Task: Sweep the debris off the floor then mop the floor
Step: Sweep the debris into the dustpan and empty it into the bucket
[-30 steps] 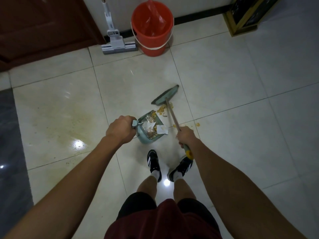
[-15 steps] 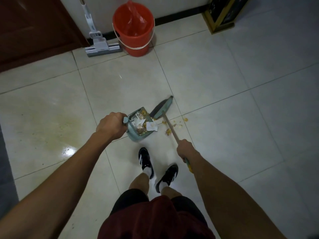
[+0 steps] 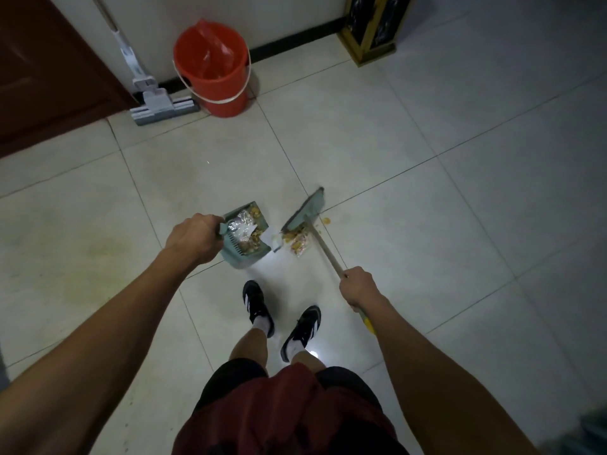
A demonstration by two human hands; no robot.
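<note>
**Broom drawn back from dustpan**

Head view: broom (image 3: 305, 214) now apart from dustpan (image 3: 247, 234), earlier touching; debris (image 3: 297, 243) between them. Left hand (image 3: 193, 239) gripping dustpan handle; right hand (image 3: 359, 286) wrapped round broom stick. Mop (image 3: 157, 105) and red bucket (image 3: 213, 65) at far wall. Open floor (image 3: 427, 192) rightward.

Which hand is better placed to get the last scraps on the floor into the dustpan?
The right hand. It grips the broom, whose head sits just behind the loose scraps. The left hand holds the dustpan, mouth facing the pile, so it likely only needs steadying.
</note>
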